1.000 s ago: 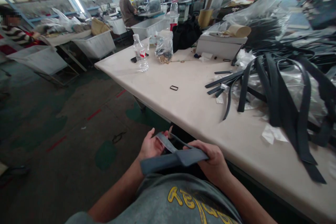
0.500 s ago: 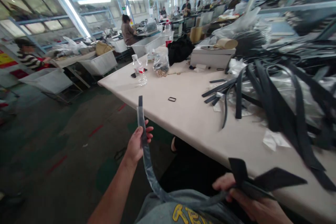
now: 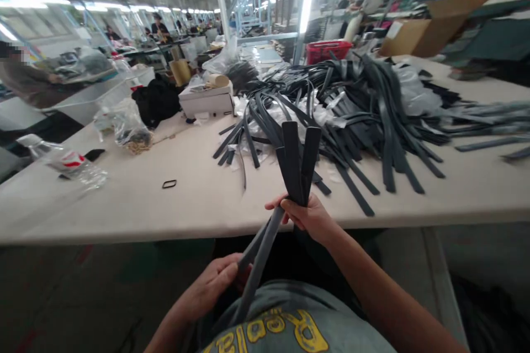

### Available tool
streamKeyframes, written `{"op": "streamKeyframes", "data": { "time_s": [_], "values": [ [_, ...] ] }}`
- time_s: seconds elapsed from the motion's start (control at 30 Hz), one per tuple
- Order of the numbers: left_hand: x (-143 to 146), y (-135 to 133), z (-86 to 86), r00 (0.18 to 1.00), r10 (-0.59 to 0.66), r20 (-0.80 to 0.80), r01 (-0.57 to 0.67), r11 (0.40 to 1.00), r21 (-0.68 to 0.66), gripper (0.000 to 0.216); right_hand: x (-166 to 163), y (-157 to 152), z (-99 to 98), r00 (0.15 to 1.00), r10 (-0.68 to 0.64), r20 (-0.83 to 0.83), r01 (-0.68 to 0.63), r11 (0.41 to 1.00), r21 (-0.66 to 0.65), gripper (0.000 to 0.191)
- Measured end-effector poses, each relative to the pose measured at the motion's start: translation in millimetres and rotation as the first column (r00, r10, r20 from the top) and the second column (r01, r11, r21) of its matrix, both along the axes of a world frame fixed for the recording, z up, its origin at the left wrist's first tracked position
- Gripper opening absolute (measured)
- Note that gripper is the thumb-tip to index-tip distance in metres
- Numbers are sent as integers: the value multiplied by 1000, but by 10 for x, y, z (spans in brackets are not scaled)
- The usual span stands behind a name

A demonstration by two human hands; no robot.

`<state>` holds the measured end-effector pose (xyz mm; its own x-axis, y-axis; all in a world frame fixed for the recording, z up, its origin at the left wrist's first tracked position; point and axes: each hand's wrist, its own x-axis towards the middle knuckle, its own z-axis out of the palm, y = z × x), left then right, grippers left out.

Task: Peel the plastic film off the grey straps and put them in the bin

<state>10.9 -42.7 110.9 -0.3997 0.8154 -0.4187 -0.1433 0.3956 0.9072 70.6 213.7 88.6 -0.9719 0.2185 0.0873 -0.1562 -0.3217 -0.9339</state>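
Several dark grey straps (image 3: 291,157) are bunched in my right hand (image 3: 308,214), their wide flat ends fanning upward above the fist. From that grip the narrower strap lengths (image 3: 261,256) run down toward my shirt. Lower and to the left, my left hand (image 3: 217,281) is closed round one of these lengths, with some fingers hidden behind it. Both hands are in front of my body at the near edge of the table (image 3: 186,215). Beyond them lies a big heap of similar dark straps (image 3: 385,116), mixed with crumpled clear plastic.
A small black rectangular ring (image 3: 169,183) lies on the table at left. Farther left are a clear plastic bottle (image 3: 68,162) and a plastic bag (image 3: 130,129). A white box (image 3: 207,100), a red basket (image 3: 327,52) and a cardboard carton (image 3: 426,30) stand behind. People sit in the background.
My view has swung right to face the table. The right hand has risen with the straps, ends now upward. My left hand has come in closer and lower, on a strap length.
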Motion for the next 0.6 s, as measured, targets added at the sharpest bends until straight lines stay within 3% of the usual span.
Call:
{"op": "streamKeyframes", "data": {
  "time_s": [0.13,0.27,0.33,0.47,0.53,0.6],
  "values": [
    [-20,414,64,987,-27,-159,38,997,66,60,186,-44,22,992,-96,81,91,994,65,44],
    [94,762,-46,991,-59,-122,54,997,-48,41,456,78,52,957,-284,67,266,944,196,42],
    [197,844,-139,983,-137,-121,122,984,-128,38,689,239,38,893,-446,61,409,860,305,39],
    [410,947,-306,925,-332,-184,290,931,-221,30,1281,578,-43,645,-756,111,664,626,409,37],
    [478,1014,-355,905,-394,-160,365,913,-185,31,1582,709,-69,532,-837,128,741,534,407,36],
    [499,1077,-388,894,-424,-147,410,905,-117,34,1889,843,-67,367,-922,124,846,386,368,31]
  ]
}}
